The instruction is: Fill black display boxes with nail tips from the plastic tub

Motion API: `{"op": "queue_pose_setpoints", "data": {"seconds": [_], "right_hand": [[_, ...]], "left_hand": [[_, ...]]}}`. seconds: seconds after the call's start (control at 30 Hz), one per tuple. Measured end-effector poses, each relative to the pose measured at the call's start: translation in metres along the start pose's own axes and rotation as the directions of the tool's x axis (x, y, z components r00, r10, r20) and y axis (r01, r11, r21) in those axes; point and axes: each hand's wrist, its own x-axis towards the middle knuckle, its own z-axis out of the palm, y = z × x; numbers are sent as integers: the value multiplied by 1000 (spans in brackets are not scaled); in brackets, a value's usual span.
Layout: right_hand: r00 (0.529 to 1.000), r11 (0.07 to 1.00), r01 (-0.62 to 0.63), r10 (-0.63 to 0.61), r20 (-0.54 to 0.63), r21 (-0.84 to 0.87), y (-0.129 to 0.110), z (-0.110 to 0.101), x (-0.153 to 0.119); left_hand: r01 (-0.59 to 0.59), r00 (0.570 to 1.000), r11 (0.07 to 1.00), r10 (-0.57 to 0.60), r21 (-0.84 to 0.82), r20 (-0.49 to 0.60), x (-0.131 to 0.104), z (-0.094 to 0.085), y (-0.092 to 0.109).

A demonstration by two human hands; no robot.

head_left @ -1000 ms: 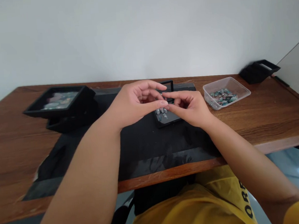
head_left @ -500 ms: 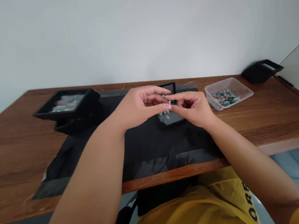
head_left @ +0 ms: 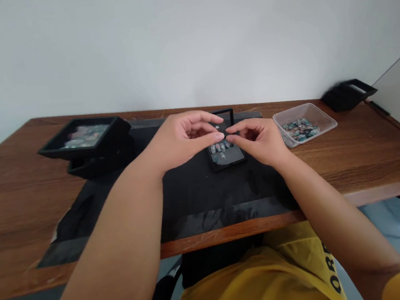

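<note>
Over a small open black case my two hands come close together, fingertips a short way apart. My left hand has its thumb against the curled fingers, with the index finger held out above; whatever lies between them is too small to make out. My right hand pinches with thumb and index finger, and anything between these tips is also too small to tell. Inside the case several glossy press-on nails lie on the grey bottom. Its raised lid is partly hidden behind my left fingers.
A clear plastic tub of loose press-on nails stands at the right. Stacked black cases with windowed lids sit at the left, and another black case at the far right. A black mat covers part of the wooden table.
My hands have drawn slightly apart, so more of the nails in the case shows. The view has shifted a little.
</note>
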Motion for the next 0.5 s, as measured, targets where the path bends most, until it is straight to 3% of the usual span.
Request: {"op": "queue_pose_setpoints", "data": {"seconds": [0.1, 0.23, 0.37, 0.5], "right_hand": [[995, 962, -86, 94, 17, -260, -2, -11, 3], [953, 803, -185, 288, 96, -566, -8, -16, 4], [937, 714, -230, 346, 47, -661, -8, -17, 4], [914, 645, -303, 404, -23, -701, -3, -20, 4]], "left_hand": [[9, 995, 999, -4, 45, -98, 1, -2, 0], [-9, 963, 995, 36, 101, -268, 0, -4, -1], [-10, 881, 974, 117, 228, -459, -1, -8, -2], [7, 851, 956, 147, 292, -505, 0, -11, -7]]}}
